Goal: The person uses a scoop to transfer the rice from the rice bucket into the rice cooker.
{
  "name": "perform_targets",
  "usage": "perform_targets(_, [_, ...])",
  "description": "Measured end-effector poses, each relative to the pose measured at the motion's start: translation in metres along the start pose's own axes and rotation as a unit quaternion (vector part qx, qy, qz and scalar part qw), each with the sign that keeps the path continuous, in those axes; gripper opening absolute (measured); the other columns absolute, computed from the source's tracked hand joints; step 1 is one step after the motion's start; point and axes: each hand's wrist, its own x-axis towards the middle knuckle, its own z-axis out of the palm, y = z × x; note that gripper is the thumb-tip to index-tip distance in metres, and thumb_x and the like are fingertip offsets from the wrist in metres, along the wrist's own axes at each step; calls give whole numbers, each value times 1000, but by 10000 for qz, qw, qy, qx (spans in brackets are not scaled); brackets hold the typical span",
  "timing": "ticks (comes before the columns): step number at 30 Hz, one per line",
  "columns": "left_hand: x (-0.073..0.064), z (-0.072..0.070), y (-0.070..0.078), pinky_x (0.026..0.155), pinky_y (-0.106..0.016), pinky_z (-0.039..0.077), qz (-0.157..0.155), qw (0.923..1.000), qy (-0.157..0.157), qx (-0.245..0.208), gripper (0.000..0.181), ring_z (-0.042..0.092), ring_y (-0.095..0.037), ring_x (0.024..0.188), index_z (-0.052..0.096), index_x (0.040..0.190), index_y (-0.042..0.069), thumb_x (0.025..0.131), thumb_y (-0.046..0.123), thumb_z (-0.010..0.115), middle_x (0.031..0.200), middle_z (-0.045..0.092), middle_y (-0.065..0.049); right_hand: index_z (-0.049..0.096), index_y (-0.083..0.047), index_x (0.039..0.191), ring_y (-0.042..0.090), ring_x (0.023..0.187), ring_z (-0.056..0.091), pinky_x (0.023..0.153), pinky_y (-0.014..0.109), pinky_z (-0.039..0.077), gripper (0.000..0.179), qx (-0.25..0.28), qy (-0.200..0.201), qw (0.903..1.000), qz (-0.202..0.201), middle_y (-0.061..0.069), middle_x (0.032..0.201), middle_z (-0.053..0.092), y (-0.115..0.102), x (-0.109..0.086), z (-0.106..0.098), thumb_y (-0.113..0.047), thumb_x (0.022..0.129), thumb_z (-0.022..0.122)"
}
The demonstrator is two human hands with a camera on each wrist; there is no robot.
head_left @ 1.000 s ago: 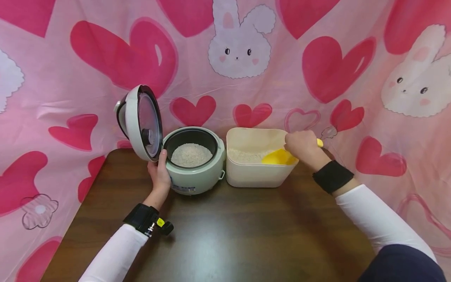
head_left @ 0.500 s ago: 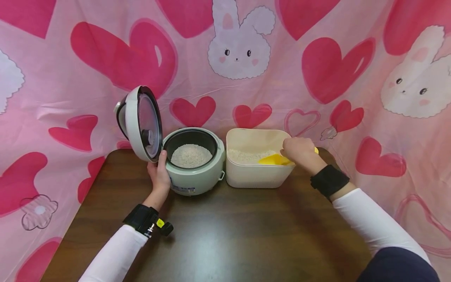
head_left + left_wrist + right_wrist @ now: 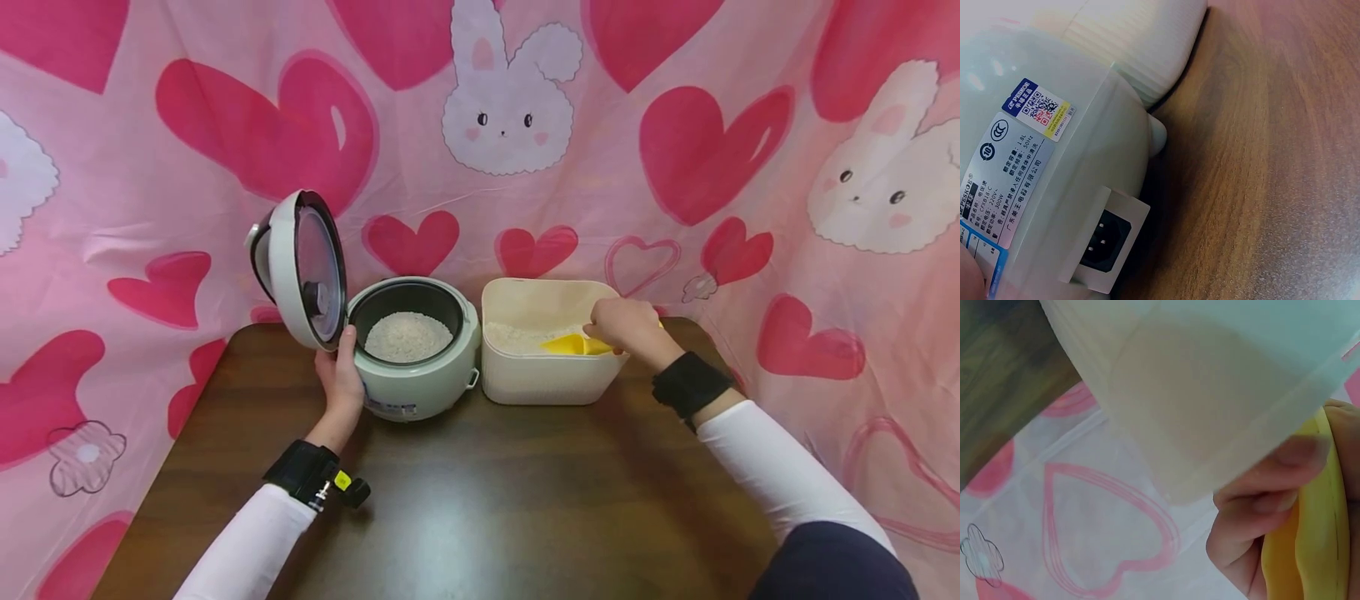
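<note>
Slid left and lower since the earlier frame, scoop (image 3: 573,344) sits in bin (image 3: 551,383), long axis roughly L-R, tip toward cooker (image 3: 420,390); R hand (image 3: 624,323) has its grip curled round the handle. Bin wall stands b/w. L hand (image 3: 342,379), fingers loose, rests vs. cooker's side, nr raised lid (image 3: 283,267).

Pale glare across the brown tabletop (image 3: 442,508)

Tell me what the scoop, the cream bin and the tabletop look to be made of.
Scoop: likely smooth plastic, given its even yellow and moulded-looking, wavy-edged handle.
Bin: probably matte plastic; its wall is finely ribbed, its corners rounded.
Tabletop: wood or wood-look laminate, slightly glossy, with brown grain and a soft reflection; I can't tell which.
</note>
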Motion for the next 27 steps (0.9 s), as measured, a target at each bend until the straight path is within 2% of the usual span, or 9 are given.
perform_targets(7, [-2, 1, 1, 122, -37, 32, 46, 10000, 7, -60, 52, 49, -22, 137, 56, 145, 4, 103, 34, 58, 149, 57, -13, 73, -10, 87, 25, 63, 58, 55, 32, 49, 33, 794, -173, 9965, -173, 6, 69, 57, 0, 7, 8, -36, 102, 60])
perform_targets(13, [-2, 2, -2, 120, -35, 34, 10, 9999, 70, -88, 52, 49, -20, 136, 56, 145, 3, 103, 32, 59, 148, 57, -13, 76, -13, 84, 25, 67, 53, 58, 32, 44, 37, 1101, -251, 9932, -270, 6, 67, 55, 7, 24, 20, -43, 101, 63])
perform_targets(16, [-1, 2, -3, 120, -35, 34, 45, 9999, 101, -84, 52, 50, -20, 135, 56, 145, 2, 102, 32, 59, 147, 58, -14, 76, -13, 86, 25, 69, 54, 61, 33, 45, 37, 1176, -282, 9924, -249, 6, 68, 56, 9, 25, 22, -44, 101, 62])
perform_targets(19, [-1, 2, -4, 120, -34, 34, 106, 9999, 106, -47, 53, 50, -21, 135, 56, 145, 2, 102, 33, 59, 147, 58, -14, 77, -9, 90, 26, 71, 54, 69, 32, 47, 36, 1402, -326, 9891, -307, 7, 69, 57, 3, 17, 18, -39, 103, 61])
perform_targets(27, [-1, 2, -2, 121, -36, 32, 106, 9999, 48, 30, 53, 48, -21, 138, 55, 147, 4, 103, 34, 57, 150, 56, -12, 77, -4, 95, 23, 69, 51, 70, 29, 45, 41, 1691, -303, 9841, -443, 4, 67, 52, 5, 21, 21, -38, 105, 57])
